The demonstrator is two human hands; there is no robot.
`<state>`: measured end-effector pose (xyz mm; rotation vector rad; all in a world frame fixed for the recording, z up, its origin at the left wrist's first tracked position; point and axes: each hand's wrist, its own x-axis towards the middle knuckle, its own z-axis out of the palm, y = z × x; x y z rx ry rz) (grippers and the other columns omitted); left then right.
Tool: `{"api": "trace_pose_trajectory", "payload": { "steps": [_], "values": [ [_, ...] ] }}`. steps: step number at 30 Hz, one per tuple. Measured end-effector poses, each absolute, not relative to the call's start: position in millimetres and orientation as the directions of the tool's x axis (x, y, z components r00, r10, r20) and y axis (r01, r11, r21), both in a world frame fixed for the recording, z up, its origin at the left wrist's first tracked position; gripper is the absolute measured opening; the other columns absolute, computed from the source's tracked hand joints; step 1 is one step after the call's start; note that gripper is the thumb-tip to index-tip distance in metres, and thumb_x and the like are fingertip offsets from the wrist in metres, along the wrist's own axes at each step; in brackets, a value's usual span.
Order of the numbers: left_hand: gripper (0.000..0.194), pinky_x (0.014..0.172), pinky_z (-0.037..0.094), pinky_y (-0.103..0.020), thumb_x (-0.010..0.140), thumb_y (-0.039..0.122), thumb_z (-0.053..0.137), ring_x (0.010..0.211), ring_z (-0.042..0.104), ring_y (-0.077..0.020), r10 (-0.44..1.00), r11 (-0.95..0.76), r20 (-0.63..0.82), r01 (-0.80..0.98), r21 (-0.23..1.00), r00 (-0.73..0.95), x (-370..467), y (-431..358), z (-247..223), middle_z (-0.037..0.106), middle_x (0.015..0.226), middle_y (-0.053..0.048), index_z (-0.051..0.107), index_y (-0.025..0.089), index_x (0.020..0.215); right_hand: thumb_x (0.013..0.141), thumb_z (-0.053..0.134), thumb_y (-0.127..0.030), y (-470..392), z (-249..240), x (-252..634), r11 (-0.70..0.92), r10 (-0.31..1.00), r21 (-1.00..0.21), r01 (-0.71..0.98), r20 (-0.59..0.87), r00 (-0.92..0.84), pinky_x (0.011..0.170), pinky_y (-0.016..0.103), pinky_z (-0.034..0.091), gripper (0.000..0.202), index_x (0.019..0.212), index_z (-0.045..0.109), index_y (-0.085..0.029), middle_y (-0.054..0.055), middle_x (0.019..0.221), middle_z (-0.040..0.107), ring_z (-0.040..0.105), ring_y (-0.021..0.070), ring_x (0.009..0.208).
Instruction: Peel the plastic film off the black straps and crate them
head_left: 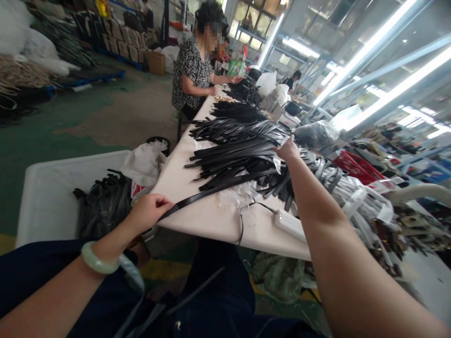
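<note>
The left forearm slants up to the near left corner of the surface, where the left hand curls, thumb and fingertips pinched together. The right arm stretches farther forward, crossing the near right corner in view; the right hand lies beyond it, fingers partly hidden.

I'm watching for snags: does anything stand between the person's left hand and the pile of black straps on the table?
Nothing visible blocks the way: only pale tabletop separates the left hand from the pile of black straps. One strap runs from that hand toward the pile; crumpled clear plastic lies beside it.
</note>
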<state>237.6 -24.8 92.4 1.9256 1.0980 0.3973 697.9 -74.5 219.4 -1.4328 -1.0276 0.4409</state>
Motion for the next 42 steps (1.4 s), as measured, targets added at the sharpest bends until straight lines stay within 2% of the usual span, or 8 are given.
{"api": "trace_pose_trajectory", "payload": {
  "steps": [5,9,15,22,27,31,36,42],
  "values": [
    [0.039,0.058,0.045,-0.027,0.067,0.053,0.069,0.062,0.061,-0.0179,0.693,0.058,-0.295,0.357,0.932,0.658,240.1,-35.7,97.8,0.071,0.070,-0.006,0.070,0.014,0.072,0.073,0.072,-0.031,-96.8,157.0,556.3,0.081,0.911,-0.820,0.566,0.291,0.292,0.102,0.037,0.044,0.033,0.101,0.065,-0.014,0.012,0.110,0.068,0.060,0.0238,0.114],
    [0.034,0.055,0.040,-0.025,0.070,0.047,0.067,0.057,0.054,-0.0142,0.655,-0.066,-0.257,0.392,0.917,0.710,240.9,-35.4,96.1,0.066,0.063,-0.004,0.067,0.013,0.066,0.088,0.062,-0.029,-116.2,124.6,462.8,0.273,0.953,-0.503,0.820,0.021,-0.304,0.112,0.045,0.029,0.021,0.105,0.067,-0.018,0.011,0.112,0.068,0.056,0.0233,0.118],
    [0.022,0.054,0.032,-0.024,0.074,0.032,0.058,0.057,0.050,-0.0130,0.739,-0.428,-0.006,0.477,0.768,0.673,244.8,-38.7,88.8,0.059,0.058,-0.001,0.065,0.014,0.063,0.098,0.045,-0.035,-110.5,119.4,424.6,0.330,0.926,-0.151,0.932,-0.140,-0.350,0.076,0.031,0.041,0.033,0.087,0.069,-0.014,0.013,0.084,0.071,0.065,0.0223,0.083],
    [0.036,0.076,0.048,-0.028,0.085,0.039,0.043,0.084,0.064,-0.0198,0.737,-0.329,-0.092,0.474,0.816,0.670,223.0,-20.2,98.9,0.072,0.090,-0.009,0.068,0.013,0.085,0.098,0.045,-0.036,-109.8,108.2,422.3,0.364,0.928,-0.073,0.928,-0.058,-0.368,0.078,0.031,0.038,0.036,0.083,0.069,-0.014,0.011,0.081,0.070,0.063,0.0208,0.079],
    [0.043,0.082,0.049,-0.027,0.085,0.051,0.047,0.092,0.065,-0.0210,0.249,-0.350,-0.386,0.454,0.819,0.888,197.5,-1.8,120.2,0.072,0.098,-0.008,0.069,0.016,0.095,0.097,0.049,-0.033,-113.6,129.6,442.5,0.484,0.873,-0.032,0.875,0.081,-0.480,0.097,0.031,0.032,0.030,0.080,0.067,-0.016,0.006,0.076,0.067,0.060,0.0173,0.078],
    [0.046,0.065,0.052,-0.027,0.085,0.057,0.045,0.075,0.066,-0.0207,-0.014,-0.165,-0.492,0.483,0.860,0.871,206.8,-7.2,131.2,0.071,0.081,-0.007,0.068,0.019,0.097,0.097,0.049,-0.030,-118.6,170.8,452.8,0.481,0.867,0.107,0.870,0.087,-0.490,0.085,0.030,0.035,0.028,0.081,0.067,-0.016,0.005,0.075,0.066,0.058,0.0167,0.073],
    [0.035,0.064,0.047,-0.024,0.089,0.041,0.041,0.069,0.059,-0.0156,0.253,-0.475,-0.258,0.352,0.806,0.932,254.8,-8.6,151.2,0.065,0.079,-0.005,0.065,0.016,0.089,0.098,0.045,-0.032,-124.3,226.9,470.8,0.383,0.889,0.314,0.869,0.130,-0.439,0.069,0.031,0.032,0.031,0.081,0.066,-0.017,0.004,0.071,0.062,0.054,0.0166,0.066],
    [0.019,0.076,0.043,-0.028,0.093,0.023,0.042,0.082,0.059,-0.0181,0.286,-0.889,0.152,0.203,0.409,0.946,314.8,-12.7,200.1,0.063,0.089,-0.008,0.059,0.013,0.093,0.101,0.037,-0.034,-132.6,262.1,484.2,0.306,0.882,0.393,0.867,0.225,-0.413,0.065,0.032,0.030,0.040,0.077,0.064,-0.016,0.005,0.069,0.059,0.051,0.0159,0.061]
  ]
}}
